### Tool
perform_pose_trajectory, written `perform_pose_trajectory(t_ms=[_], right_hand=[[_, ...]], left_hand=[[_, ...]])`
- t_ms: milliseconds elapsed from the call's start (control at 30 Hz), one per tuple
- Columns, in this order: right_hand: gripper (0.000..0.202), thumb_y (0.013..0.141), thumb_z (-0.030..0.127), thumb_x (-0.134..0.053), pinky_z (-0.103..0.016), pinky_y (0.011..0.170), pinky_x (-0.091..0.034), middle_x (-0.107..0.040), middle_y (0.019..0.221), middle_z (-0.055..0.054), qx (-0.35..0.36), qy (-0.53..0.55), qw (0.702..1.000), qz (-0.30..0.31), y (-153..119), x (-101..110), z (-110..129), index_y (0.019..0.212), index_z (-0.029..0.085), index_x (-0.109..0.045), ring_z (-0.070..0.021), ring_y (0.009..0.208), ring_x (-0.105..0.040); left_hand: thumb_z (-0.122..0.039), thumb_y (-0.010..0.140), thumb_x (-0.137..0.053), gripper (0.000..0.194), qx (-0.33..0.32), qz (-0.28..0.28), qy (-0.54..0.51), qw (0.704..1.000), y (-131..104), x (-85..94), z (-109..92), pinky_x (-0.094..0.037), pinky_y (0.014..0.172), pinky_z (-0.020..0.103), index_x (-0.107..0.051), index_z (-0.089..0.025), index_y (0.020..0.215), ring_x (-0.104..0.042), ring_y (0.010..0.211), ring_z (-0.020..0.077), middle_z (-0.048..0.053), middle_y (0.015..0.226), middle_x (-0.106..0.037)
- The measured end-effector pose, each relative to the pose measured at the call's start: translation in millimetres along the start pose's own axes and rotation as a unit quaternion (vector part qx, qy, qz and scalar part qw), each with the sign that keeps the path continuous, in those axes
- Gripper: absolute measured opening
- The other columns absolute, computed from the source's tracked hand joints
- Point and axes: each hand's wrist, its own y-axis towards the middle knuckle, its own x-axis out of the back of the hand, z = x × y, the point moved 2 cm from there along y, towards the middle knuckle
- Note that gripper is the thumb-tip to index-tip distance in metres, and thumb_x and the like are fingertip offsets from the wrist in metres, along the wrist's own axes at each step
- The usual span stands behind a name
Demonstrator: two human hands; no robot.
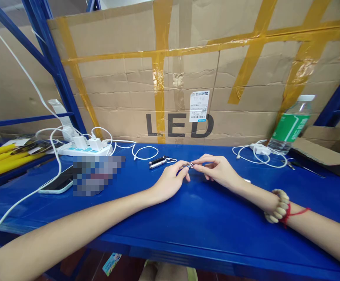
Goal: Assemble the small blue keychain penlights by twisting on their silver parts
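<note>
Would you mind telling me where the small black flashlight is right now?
The flashlight lies on the blue shelf, centre of the head view, just left of the left hand and right of the power strip.

"LED" in dark letters on cardboard box (246,97), white shipping label (199,105) (print unreadable)

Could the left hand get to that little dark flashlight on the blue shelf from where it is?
Probably yes. The flashlight lies just beyond the left hand with bare blue shelf between them. But both hands now pinch a small metal piece, so the left would have to let go first.
</note>
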Motion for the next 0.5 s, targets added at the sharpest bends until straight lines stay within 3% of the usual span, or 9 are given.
perform_pose_trajectory(t_ms=[233, 500], right_hand=[[0.03, 0.069, 0.04, -0.068, -0.02, 0.039, -0.04, -0.055, 0.08, -0.004, 0.042, -0.015, 0.999, -0.006, 1, 2, 1, 0.085, 0.014, -0.071, -0.0039, 0.041, -0.047], [0.019, 0.076, 0.034, -0.064, -0.019, 0.044, -0.042, -0.052, 0.074, -0.002, 0.203, -0.158, 0.966, -0.005, -2, 12, 12, 0.078, 0.017, -0.071, -0.0044, 0.048, -0.048]], left_hand=[[-0.023, 0.092, -0.035, 0.025, 0.001, 0.003, -0.006, 1.0, -1, 0.2, 1, -0.037, 0.073, 0.023, -0.056, -0.012, 0.1, -0.053, 0.073, 0.0127, 0.001, 0.071, -0.059], [-0.023, 0.092, -0.035, 0.02, -0.016, 0.054, -0.053, 0.997, -3, -0.8, -2, -0.034, 0.066, 0.024, -0.05, -0.012, 0.099, -0.047, 0.065, 0.0111, 0.001, 0.071, -0.06]])
